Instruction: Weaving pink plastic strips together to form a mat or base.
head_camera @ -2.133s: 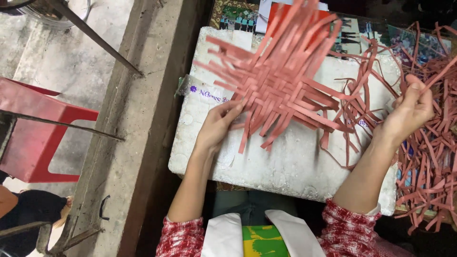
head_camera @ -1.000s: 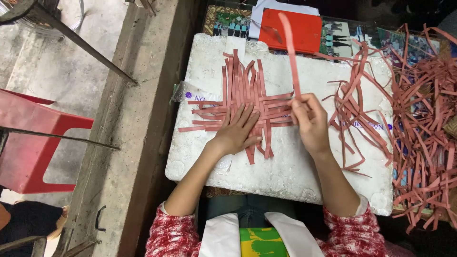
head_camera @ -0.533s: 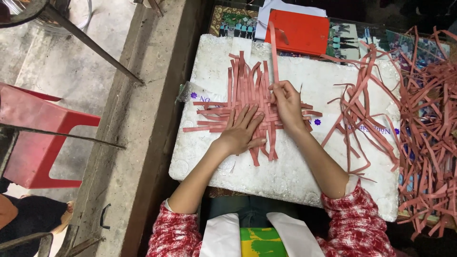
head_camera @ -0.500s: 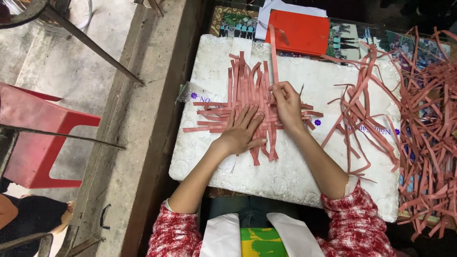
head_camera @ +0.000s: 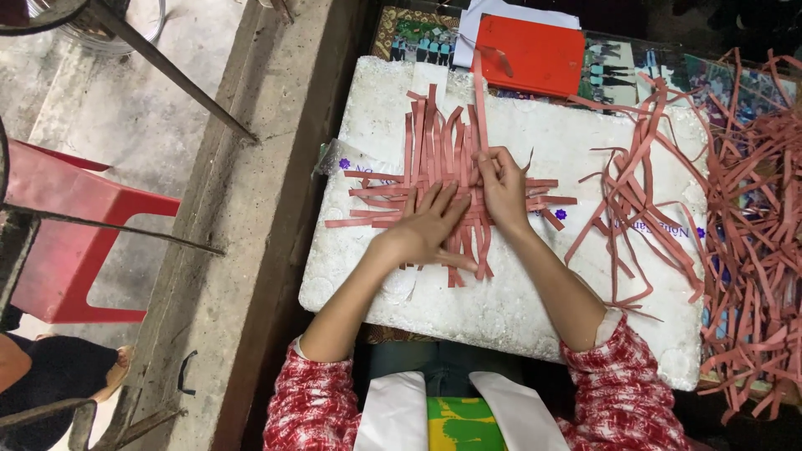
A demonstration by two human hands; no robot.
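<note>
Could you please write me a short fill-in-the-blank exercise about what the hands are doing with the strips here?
1. The left hand lies flat on the woven ____ strips.
2. The right hand pinches one long strip that points toward the ____ folder.
3. The weave rests on a white ____ board.

Missing words: pink; red; foam
</note>
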